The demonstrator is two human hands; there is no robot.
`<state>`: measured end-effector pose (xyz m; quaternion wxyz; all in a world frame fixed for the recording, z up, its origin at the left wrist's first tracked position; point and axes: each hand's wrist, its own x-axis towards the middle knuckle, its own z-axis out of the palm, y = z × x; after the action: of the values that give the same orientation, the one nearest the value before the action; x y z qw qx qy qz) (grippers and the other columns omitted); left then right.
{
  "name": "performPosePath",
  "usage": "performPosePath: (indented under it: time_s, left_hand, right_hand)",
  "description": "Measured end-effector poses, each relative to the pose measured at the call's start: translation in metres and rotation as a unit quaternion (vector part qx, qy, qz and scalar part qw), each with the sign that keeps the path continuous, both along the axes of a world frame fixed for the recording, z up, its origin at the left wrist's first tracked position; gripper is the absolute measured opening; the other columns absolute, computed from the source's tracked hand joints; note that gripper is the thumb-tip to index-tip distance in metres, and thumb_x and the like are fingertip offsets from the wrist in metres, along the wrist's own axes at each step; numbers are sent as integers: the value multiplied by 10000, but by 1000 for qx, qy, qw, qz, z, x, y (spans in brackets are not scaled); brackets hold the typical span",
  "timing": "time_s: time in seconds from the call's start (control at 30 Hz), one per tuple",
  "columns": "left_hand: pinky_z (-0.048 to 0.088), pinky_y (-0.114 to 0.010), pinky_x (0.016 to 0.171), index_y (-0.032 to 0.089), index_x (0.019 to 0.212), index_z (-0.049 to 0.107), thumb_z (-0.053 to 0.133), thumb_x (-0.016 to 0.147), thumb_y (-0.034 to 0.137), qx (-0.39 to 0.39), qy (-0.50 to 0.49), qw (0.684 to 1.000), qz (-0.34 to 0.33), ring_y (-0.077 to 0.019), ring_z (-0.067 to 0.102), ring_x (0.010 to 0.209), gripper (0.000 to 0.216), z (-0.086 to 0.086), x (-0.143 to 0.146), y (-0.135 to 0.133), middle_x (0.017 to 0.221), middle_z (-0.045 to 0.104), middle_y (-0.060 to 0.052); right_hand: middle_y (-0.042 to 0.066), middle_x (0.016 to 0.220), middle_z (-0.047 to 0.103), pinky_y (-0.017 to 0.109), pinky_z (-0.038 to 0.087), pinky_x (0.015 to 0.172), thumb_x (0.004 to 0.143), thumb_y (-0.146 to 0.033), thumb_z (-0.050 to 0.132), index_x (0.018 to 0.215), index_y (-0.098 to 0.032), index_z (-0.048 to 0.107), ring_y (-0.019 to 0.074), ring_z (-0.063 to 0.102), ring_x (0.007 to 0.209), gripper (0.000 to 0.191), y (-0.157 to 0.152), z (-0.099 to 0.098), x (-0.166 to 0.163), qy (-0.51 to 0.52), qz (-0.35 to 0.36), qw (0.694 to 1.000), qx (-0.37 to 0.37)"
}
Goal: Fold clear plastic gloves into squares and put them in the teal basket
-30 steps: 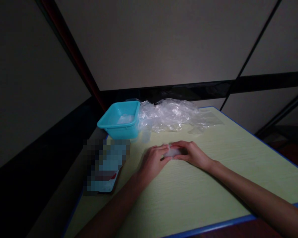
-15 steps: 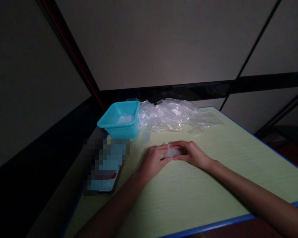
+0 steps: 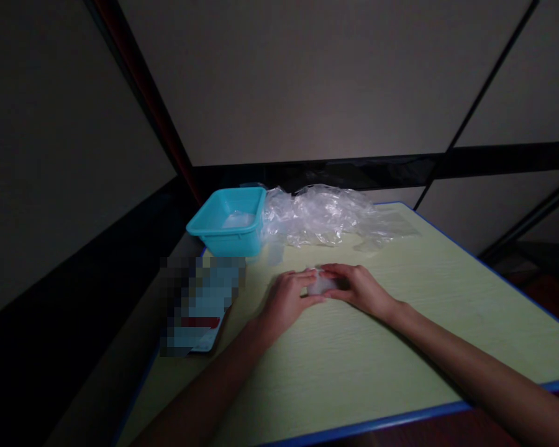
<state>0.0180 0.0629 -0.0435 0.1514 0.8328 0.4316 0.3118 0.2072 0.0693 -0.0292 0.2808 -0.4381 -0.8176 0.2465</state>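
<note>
A small whitish, flat-faced piece [image 3: 320,284] rests at the middle of the table between my two hands; its exact kind I cannot make out. My left hand [image 3: 291,295] grips its left end, thumb at the near side and fingers at the far side. From the right, my right hand [image 3: 356,287] pinches the other end in the same way. Fingertips of both hands nearly meet around it, and they cover part of its edges.
A turquoise plastic basin [image 3: 226,231] with something pale inside stands at the back left. Beside it lies crumpled clear plastic [image 3: 323,214]. A phone-like slab [image 3: 209,338], partly pixelated, lies at the left edge. The pale green table [image 3: 354,372] has a blue rim; wall panels rise behind.
The view has shifted slightly, so the basin and slab appear a little further right and higher. Both hands keep their hold on the whitish piece, almost unmoved.
</note>
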Motion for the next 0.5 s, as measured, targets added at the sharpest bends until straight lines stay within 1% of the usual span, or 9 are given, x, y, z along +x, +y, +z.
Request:
performPosePath:
  time_s: [0.07, 0.13, 0.3, 0.4, 0.5]
  left_hand:
    - [457, -313, 874, 216, 963, 669, 647, 766, 220, 1, 6, 1000, 1, -185, 614, 981, 199, 3, 2, -1, 1061, 661, -45]
    - [451, -310, 882, 218, 938, 678, 606, 794, 187, 2, 15, 1000, 8, -178, 621, 964, 164, 6, 4, -2, 1043, 669, -44]
    - [461, -336, 862, 204, 827, 701, 678, 719, 164, 5, 39, 999, 37, -209, 633, 929, 118, 11, 10, -5, 999, 683, -67]
    - [461, -334, 864, 214, 834, 698, 702, 698, 173, 9, 50, 998, 43, -207, 630, 940, 143, 11, 9, -5, 1010, 680, -62]
    - [464, -317, 862, 214, 865, 693, 719, 684, 188, 11, 53, 998, 35, -199, 629, 948, 185, 10, 5, -3, 1031, 672, -62]
  right_hand:
    - [85, 1013, 669, 369, 483, 803, 695, -333, 692, 1126, -193, 582, 249, 626, 908, 466, 0, 1, 0, 0, 2, 1000, -1]
    - [86, 1008, 672, 368, 483, 801, 685, -345, 698, 1113, -192, 592, 253, 627, 910, 466, 0, 2, 0, -3, 5, 1000, 0]
    - [81, 1014, 671, 374, 480, 811, 693, -354, 692, 1106, -204, 598, 258, 623, 923, 449, 0, 1, 0, -2, 3, 1000, 6]
    - [86, 1043, 658, 391, 473, 833, 708, -353, 682, 1138, -200, 574, 256, 614, 945, 469, 1, 0, 1, 1, 15, 1000, 2]
    - [97, 1081, 641, 397, 467, 855, 735, -353, 661, 1193, -186, 531, 249, 606, 969, 505, 0, 0, 4, 8, 38, 999, -11]
